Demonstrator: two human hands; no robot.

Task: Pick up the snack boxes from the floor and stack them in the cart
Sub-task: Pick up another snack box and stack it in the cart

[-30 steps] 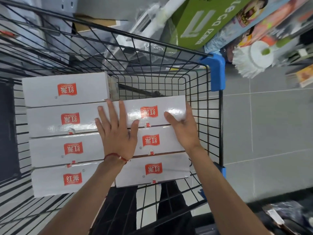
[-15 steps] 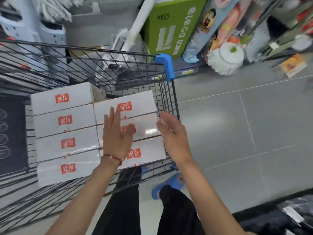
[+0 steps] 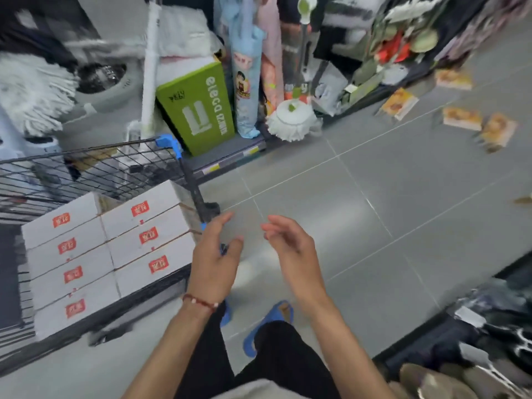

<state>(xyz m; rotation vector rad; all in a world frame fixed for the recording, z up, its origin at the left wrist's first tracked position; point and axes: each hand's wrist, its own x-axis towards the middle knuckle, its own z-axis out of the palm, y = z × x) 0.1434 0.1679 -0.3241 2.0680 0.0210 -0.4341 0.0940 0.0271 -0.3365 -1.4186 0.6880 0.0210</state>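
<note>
Left hand (image 3: 214,266) and right hand (image 3: 290,249) hang empty, fingers loosely spread, beside the cart (image 3: 95,149), where white snack boxes (image 3: 109,254) sit stacked in two columns. Orange-printed boxes (image 3: 462,118) lie scattered on the floor (image 3: 374,211), well apart. Reaching that far in haste could mean a fumbled box or a knocked mop head (image 3: 290,122). The boxes' red labels are too blurred to read, and the green carton (image 3: 198,110) reads roughly "eleco".
</note>
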